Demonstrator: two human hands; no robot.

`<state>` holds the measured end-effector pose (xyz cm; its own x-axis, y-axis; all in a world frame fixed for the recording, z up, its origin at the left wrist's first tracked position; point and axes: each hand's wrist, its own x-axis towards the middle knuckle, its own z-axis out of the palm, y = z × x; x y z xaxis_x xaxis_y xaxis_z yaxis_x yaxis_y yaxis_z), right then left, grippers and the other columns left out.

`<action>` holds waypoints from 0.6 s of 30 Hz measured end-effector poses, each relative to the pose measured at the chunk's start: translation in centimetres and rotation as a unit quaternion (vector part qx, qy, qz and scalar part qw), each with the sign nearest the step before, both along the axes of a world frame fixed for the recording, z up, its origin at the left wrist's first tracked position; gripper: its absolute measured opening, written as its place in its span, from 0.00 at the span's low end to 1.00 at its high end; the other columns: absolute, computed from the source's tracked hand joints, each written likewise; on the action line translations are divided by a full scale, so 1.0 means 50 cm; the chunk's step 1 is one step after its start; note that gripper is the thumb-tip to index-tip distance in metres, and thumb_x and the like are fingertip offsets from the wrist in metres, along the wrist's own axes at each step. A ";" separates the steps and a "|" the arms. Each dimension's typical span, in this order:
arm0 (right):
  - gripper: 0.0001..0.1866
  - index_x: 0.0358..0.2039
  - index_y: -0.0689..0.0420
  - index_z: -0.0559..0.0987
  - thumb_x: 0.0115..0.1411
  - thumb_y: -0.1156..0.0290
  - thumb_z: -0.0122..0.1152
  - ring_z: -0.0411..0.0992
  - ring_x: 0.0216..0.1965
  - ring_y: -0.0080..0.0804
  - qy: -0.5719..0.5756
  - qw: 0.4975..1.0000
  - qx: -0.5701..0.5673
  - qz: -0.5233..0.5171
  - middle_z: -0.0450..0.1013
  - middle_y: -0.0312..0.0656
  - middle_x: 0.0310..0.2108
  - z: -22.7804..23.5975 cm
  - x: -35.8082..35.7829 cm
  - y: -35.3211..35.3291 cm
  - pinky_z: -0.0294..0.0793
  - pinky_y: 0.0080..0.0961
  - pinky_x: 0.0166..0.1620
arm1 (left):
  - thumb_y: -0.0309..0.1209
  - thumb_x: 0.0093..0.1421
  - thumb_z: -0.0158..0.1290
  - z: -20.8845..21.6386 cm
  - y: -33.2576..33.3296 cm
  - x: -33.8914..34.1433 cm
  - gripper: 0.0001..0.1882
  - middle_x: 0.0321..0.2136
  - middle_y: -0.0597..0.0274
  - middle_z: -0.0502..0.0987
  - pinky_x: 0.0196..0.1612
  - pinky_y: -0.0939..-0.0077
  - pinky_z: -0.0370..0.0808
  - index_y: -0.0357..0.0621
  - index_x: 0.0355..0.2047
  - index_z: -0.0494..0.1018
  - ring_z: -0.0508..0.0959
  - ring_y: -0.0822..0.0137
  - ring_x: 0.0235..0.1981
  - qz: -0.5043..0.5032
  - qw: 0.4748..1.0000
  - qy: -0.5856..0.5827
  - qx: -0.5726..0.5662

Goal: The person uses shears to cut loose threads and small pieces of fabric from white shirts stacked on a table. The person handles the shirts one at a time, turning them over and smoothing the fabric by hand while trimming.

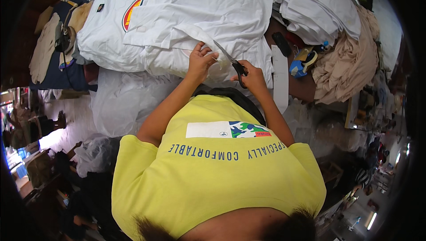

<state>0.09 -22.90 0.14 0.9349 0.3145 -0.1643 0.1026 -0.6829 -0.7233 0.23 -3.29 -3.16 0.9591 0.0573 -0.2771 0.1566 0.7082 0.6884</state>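
White T-shirts [195, 23] lie in a broad pile on the table before me. My left hand [202, 63] is at the near edge of the top shirt, its fingers curled on a fold of the cloth. A small pale bit of cloth or thread shows by its thumb. In my right hand [254, 77] is a pair of scissors [229, 55] with black handles. Their blades point up and left over the shirt, close to my left fingers; whether they touch the cloth I cannot tell.
A folded white stack [317, 5] and crumpled beige cloth [350, 59] sit to the right. Between them and the shirts are a dark handheld object [281, 44], a blue tape dispenser [298, 68] and a white strip [280, 81]. Clear plastic [128, 103] hangs at the table's near left.
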 end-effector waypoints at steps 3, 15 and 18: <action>0.35 0.42 0.55 0.70 0.33 0.57 0.75 0.66 0.19 0.25 -0.012 0.998 0.052 -0.035 0.71 0.37 0.19 -0.018 -0.007 -0.001 0.66 0.22 0.25 | 0.17 0.48 0.55 -0.001 0.001 0.006 0.28 0.29 0.69 0.71 0.34 0.79 0.72 0.44 0.48 0.58 0.75 0.74 0.31 -0.024 1.000 -0.005 -0.003; 0.38 0.44 0.57 0.67 0.33 0.60 0.77 0.69 0.32 0.24 -0.231 0.961 0.123 -0.084 0.71 0.39 0.31 -0.015 0.005 0.050 0.69 0.21 0.35 | 0.16 0.47 0.55 0.019 -0.030 0.005 0.37 0.38 0.55 0.70 0.34 0.77 0.76 0.45 0.56 0.50 0.76 0.67 0.35 -0.107 0.992 -0.051 -0.044; 0.30 0.45 0.57 0.67 0.40 0.71 0.71 0.69 0.34 0.25 -0.039 0.974 0.159 -0.159 0.71 0.39 0.33 -0.008 0.011 0.061 0.69 0.22 0.39 | 0.17 0.48 0.54 0.015 -0.035 0.013 0.38 0.40 0.53 0.69 0.37 0.77 0.74 0.46 0.56 0.48 0.76 0.67 0.36 -0.145 0.982 -0.118 -0.038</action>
